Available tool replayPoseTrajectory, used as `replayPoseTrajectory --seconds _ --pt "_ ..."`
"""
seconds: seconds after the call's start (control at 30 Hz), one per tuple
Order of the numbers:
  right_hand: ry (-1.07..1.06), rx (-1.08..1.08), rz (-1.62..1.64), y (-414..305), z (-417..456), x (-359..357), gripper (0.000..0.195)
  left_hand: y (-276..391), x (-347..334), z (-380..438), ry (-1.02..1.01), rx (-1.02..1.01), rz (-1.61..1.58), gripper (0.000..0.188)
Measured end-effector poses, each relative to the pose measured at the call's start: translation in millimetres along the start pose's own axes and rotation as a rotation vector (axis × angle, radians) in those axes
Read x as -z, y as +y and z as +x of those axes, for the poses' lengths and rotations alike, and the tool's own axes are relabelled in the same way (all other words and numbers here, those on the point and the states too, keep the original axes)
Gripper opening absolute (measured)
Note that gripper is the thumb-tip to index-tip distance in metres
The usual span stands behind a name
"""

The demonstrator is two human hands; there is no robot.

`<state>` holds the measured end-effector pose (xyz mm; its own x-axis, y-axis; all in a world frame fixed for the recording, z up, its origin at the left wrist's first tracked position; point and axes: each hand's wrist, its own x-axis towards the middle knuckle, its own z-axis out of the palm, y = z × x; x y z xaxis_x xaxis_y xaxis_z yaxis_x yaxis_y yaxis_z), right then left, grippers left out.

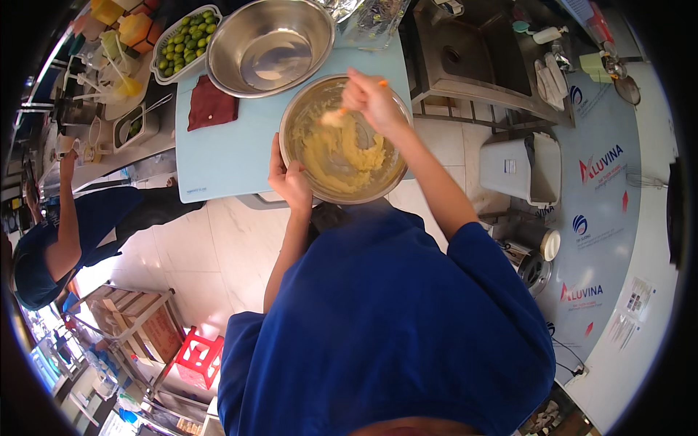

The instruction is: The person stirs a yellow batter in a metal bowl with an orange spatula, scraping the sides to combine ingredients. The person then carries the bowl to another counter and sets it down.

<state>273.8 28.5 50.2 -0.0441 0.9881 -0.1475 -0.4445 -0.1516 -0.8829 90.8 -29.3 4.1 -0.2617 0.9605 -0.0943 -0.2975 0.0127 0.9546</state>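
My left hand (290, 182) grips the near left rim of a stainless steel mixing bowl (401, 163), which is tilted at the front edge of a pale blue tabletop (218, 158). A thick yellow mixture (349, 155) is smeared over the bowl's bottom and wall. Over the far right side of the bowl, my right hand (371, 103) is closed around the orange handle of a spatula (334, 116). Its pale, blurred head is against or just above the mixture; I cannot tell which.
A larger steel bowl (271, 49), a basket of limes (185, 41) and a folded maroon cloth (212, 104) are on the table's far side. A sink (463, 49) stands right, above a grey bin (507, 169). At left, another person (82, 223) works by a counter. A red stool (199, 357) is behind.
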Motion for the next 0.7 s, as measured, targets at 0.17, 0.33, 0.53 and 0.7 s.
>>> replayPoseTrajectory --seconds 0.17,0.33,0.53,0.7 --pt "-0.158 -0.258 -0.148 70 -36 -14 0.051 -3 8 3 -0.031 -0.032 0.12 0.061" --pt "-0.286 -0.502 -0.093 2 -42 3 0.052 -7 9 4 -0.02 -0.016 0.104 0.061" --pt "0.229 0.184 -0.06 30 10 3 0.051 5 2 -1 -0.044 0.013 0.09 0.065" --pt "-0.139 -0.318 -0.171 60 -52 -20 0.051 0 7 1 -0.049 -0.004 0.118 0.067"
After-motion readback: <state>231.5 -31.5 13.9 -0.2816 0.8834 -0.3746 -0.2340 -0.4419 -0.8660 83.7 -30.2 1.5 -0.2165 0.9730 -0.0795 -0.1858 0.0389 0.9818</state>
